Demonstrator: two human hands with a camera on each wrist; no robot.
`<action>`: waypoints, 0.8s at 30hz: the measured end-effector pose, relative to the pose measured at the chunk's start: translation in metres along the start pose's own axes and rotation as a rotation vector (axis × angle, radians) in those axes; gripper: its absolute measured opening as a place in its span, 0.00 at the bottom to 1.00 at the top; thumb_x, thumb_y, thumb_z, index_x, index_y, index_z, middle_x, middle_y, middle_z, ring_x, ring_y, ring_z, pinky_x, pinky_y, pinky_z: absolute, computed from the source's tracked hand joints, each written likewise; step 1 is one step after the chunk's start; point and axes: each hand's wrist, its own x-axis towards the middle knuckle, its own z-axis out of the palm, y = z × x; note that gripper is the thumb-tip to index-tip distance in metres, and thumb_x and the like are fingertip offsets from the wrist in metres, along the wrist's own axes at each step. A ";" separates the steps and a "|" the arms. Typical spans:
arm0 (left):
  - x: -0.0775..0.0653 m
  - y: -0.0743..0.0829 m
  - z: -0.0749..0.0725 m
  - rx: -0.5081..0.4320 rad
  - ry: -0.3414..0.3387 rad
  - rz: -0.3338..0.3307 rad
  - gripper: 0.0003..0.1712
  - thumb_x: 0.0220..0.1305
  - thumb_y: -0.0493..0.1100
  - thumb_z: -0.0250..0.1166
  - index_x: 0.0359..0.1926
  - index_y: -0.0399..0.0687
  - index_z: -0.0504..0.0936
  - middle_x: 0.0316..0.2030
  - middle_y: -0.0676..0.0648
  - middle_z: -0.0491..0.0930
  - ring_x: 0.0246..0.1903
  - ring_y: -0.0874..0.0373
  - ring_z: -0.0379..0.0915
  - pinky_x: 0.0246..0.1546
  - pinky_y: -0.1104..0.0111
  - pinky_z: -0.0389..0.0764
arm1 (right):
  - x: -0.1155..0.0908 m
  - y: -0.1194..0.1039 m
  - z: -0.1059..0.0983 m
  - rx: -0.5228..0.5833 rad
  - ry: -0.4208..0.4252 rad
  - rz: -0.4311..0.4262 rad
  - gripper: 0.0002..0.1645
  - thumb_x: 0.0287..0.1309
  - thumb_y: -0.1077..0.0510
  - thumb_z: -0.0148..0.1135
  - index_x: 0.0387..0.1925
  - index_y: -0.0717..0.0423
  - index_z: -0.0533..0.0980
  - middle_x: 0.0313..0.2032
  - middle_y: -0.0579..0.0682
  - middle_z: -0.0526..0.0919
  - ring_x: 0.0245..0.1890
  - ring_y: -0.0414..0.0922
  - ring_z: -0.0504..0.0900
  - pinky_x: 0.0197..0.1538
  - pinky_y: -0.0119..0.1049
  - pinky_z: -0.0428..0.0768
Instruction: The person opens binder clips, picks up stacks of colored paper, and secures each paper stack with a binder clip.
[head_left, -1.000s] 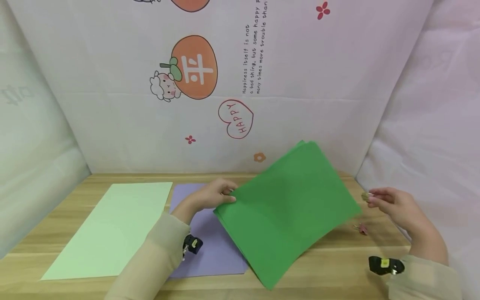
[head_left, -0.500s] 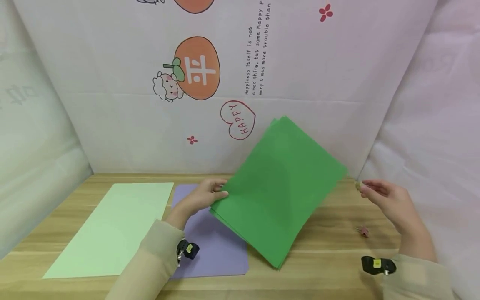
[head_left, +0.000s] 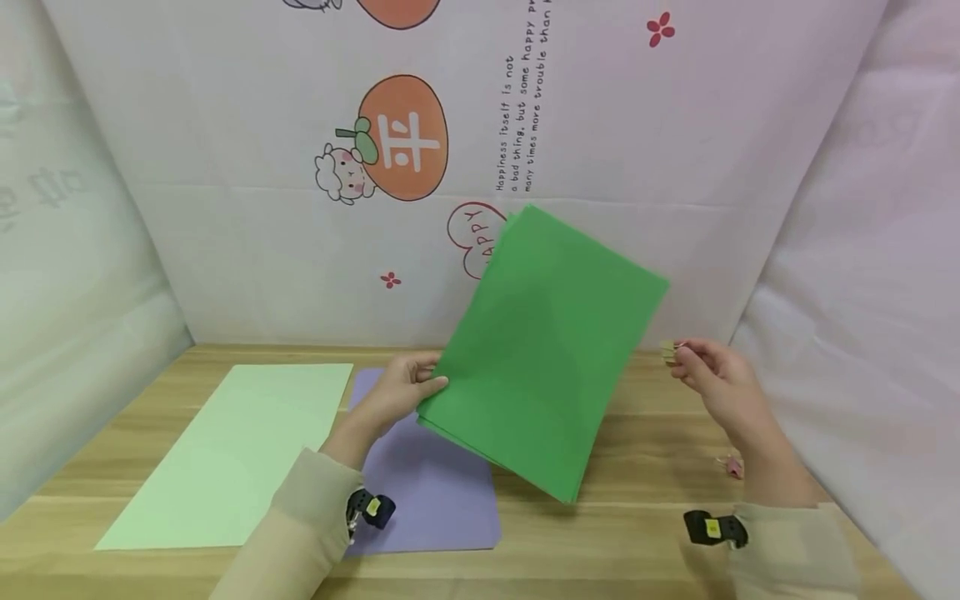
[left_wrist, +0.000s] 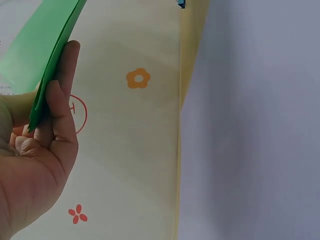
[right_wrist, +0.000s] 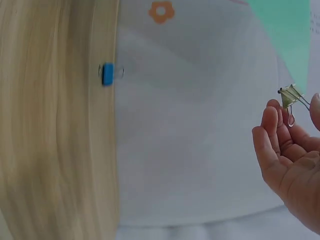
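Note:
My left hand pinches a small stack of green paper sheets by its left edge, thumb in front and fingers behind. The sheets are raised and tilted, overlapping the back cloth in the head view. In the left wrist view, the layered paper edge runs between thumb and fingers. On the right, my right hand holds a yellowish binder clip by its wire handles. The clip stands apart from the paper's right edge, its body toward the sheets.
Pale green paper lies at the table's left, beside purple paper partly under my left arm. A pink binder clip lies near my right forearm. The right wrist view shows a blue binder clip by the table's back edge. White printed cloth stands behind.
My left hand has tilted the green sheets more upright, their right side rising and swinging left. My right hand has moved left and up with the yellowish clip, closer to the paper.

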 end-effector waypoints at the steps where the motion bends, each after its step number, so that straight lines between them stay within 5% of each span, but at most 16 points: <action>1: -0.001 0.000 -0.001 -0.011 -0.003 0.000 0.22 0.62 0.33 0.58 0.58 0.41 0.73 0.41 0.36 0.82 0.31 0.54 0.83 0.35 0.64 0.83 | 0.001 -0.003 0.004 0.014 0.000 -0.002 0.30 0.69 0.50 0.42 0.57 0.74 0.62 0.41 0.41 0.73 0.37 0.28 0.76 0.44 0.16 0.75; 4: -0.003 -0.002 -0.002 -0.020 -0.004 0.014 0.22 0.62 0.33 0.58 0.58 0.42 0.73 0.42 0.36 0.82 0.31 0.54 0.83 0.35 0.63 0.83 | 0.006 -0.012 0.017 0.124 0.015 0.013 0.28 0.68 0.49 0.44 0.55 0.70 0.64 0.39 0.43 0.74 0.37 0.30 0.76 0.44 0.18 0.76; 16: -0.018 0.002 -0.018 -0.053 0.152 0.017 0.24 0.64 0.36 0.58 0.61 0.38 0.69 0.49 0.35 0.79 0.34 0.59 0.82 0.39 0.67 0.82 | 0.016 -0.052 0.041 0.939 0.062 0.038 0.09 0.59 0.61 0.58 0.39 0.61 0.77 0.35 0.48 0.81 0.36 0.39 0.79 0.46 0.27 0.79; 24: -0.030 0.010 -0.034 -0.121 0.223 0.044 0.22 0.63 0.35 0.57 0.59 0.37 0.70 0.45 0.38 0.81 0.32 0.62 0.82 0.37 0.68 0.82 | 0.022 -0.065 0.056 0.990 -0.069 0.068 0.18 0.63 0.50 0.50 0.44 0.61 0.68 0.38 0.48 0.76 0.39 0.40 0.76 0.49 0.30 0.77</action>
